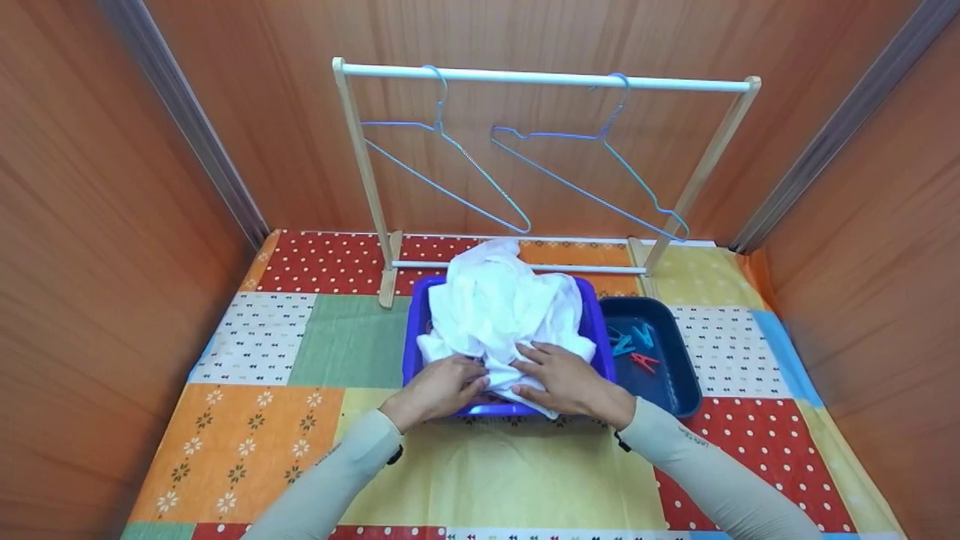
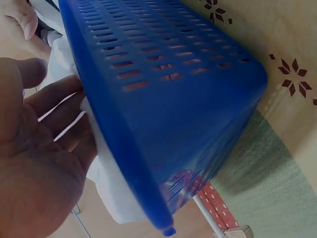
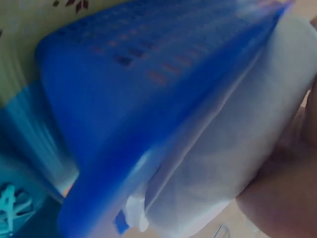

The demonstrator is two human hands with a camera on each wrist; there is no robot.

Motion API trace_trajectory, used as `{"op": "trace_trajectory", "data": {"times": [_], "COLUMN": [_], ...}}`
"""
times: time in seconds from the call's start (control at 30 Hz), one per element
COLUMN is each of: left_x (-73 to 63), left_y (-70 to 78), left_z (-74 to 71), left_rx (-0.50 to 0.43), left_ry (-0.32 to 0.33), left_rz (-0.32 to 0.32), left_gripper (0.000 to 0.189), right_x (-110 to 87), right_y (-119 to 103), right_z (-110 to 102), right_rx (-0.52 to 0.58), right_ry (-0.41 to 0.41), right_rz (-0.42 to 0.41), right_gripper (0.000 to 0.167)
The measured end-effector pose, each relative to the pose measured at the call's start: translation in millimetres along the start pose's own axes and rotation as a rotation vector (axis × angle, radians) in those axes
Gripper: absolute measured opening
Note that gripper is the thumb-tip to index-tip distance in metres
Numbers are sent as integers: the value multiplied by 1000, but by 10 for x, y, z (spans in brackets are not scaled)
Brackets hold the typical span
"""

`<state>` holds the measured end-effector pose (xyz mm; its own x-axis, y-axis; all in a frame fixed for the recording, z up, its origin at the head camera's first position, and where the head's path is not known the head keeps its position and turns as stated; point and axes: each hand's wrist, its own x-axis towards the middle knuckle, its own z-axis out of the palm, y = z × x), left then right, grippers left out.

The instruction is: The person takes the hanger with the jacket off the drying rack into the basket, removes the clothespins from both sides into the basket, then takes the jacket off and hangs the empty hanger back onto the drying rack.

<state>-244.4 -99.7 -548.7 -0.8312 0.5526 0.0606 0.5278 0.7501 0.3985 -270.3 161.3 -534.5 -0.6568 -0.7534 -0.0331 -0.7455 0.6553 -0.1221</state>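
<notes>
A bunched white cloth is heaped in a purple-blue plastic basket, rising above its rim and folding over the near edge. My left hand reaches over the near left rim, its loosely bent fingers at the cloth's edge; the left wrist view shows their tips going behind the slotted basket wall. On the front of the cloth lies my right hand, fingers spread flat. In the right wrist view, the white cloth hangs over the rim, with part of that hand beside it.
Behind the basket stands a rack with a white rail, carrying a left hanger and a right hanger. A dark tray with blue clothes pegs and a red peg adjoins the basket's right side. Wooden panels enclose the patchwork cloth.
</notes>
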Motion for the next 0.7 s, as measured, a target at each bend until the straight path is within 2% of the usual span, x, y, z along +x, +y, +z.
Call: {"op": "trace_trajectory", "data": {"times": [0.13, 0.27, 0.4, 0.5, 0.6, 0.7], "left_x": [-23, -45, -78, -70, 6, 140], "left_y": [28, 72, 107, 118, 106, 57], "left_z": [-66, -222, -434, -619, -805, -964], "left_rx": [17, 11, -11, -18, -17, -29], "left_ry": [-61, -34, 48, 140, 244, 313], "left_rz": [-26, 9, 37, 41, 46, 37], "left_gripper": [40, 39, 36, 33, 29, 27], "right_x": [24, 8, -27, -35, 4, 95], "right_y": [-25, -10, 12, 45, 111, 218], "right_z": [-60, -200, -373, -528, -681, -793], "right_rx": [22, 76, 69, 70, 92, 154], "right_ry": [-51, 1, 147, 247, 310, 344], "right_rz": [14, 36, 8, -6, 6, 33], "right_gripper": [59, 57, 55, 53, 49, 45]}}
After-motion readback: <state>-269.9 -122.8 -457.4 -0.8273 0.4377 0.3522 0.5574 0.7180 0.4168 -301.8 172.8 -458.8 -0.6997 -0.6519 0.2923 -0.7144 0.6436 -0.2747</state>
